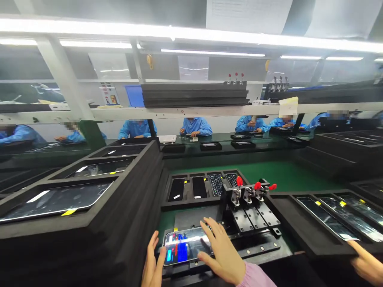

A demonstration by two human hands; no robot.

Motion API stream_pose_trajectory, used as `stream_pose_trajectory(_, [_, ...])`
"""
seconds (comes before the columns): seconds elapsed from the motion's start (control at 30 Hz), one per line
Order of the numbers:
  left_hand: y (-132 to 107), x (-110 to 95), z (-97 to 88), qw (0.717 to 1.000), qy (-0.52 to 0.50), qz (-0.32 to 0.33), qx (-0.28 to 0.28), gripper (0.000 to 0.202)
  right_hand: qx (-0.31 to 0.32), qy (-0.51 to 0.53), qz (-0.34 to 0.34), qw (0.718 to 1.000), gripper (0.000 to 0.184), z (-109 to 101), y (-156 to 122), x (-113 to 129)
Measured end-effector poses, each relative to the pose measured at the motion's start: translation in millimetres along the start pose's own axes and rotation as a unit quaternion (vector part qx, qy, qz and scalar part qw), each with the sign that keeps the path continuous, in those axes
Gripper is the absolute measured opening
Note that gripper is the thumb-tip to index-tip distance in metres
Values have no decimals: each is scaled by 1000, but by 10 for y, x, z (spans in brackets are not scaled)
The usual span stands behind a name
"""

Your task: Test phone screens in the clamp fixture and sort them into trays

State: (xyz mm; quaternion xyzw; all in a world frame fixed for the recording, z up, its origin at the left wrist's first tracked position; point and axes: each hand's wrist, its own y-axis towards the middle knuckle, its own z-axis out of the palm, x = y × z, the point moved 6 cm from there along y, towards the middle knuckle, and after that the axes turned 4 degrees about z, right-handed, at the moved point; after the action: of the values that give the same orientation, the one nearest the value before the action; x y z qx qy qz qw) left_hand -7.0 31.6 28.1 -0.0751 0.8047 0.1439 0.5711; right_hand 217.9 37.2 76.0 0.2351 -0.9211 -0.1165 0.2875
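Observation:
A phone screen (179, 247), lit with blue and red patches, lies face up on the black plate of a clamping fixture (243, 211) with red-tipped toggle levers. My left hand (153, 263) is at the screen's left end, thumb and fingers apart. Over the right end reaches my right hand (223, 253), fingers spread and covering part of the glass; whether it presses on it I cannot tell. Behind the fixture, a black foam tray (166, 205) holds two dark screens and two patterned panels.
Foam trays with screens form a tall stack (125, 223) on the left. At right, another tray (311, 243) holds several screens; another person's hand (366, 261) touches one. Across the green bench (269, 167), people in blue sit working under a shelf (179, 113).

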Motion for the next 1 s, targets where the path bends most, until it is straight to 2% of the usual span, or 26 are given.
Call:
stream_pose_trajectory(0.07, [-13, 75, 11, 999, -42, 2, -16, 56, 64, -2, 31, 997, 58, 94, 115, -50])
stream_pose_trajectory(0.13, [-6, 114, 4, 998, -58, 19, -30, 58, 76, 13, 40, 996, 40, 94, 161, -79])
stream_pose_trajectory(0.17, [0, 124, 0, 997, -59, 30, -33, 60, 63, 26, 41, 997, 34, 69, 166, -95])
stream_pose_trajectory(0.27, [27, 164, 10, 997, -58, 45, -34, 63, -6, 98, 75, 992, 33, -10, 141, -222])
stream_pose_trajectory(0.33, [48, 218, 31, 996, -67, 43, -36, 64, -15, 144, 114, 983, 31, 15, 128, -352])
stream_pose_trajectory(0.43, [64, 290, 60, 995, -79, 47, -37, 65, 39, 149, 121, 981, 47, 134, 156, -460])
stream_pose_trajectory(0.6, [15, 270, 41, 998, -54, 38, -18, 61, 98, 65, 123, 985, 67, 247, 224, -482])
stream_pose_trajectory(0.77, [-50, 190, 10, 999, -36, 27, -4, 56, 135, 46, 121, 982, 66, 294, 212, -452])
stream_pose_trajectory(1.0, [-82, 66, -8, 998, -30, 40, 33, 50, 132, 64, 122, 982, 66, 265, 207, -475])
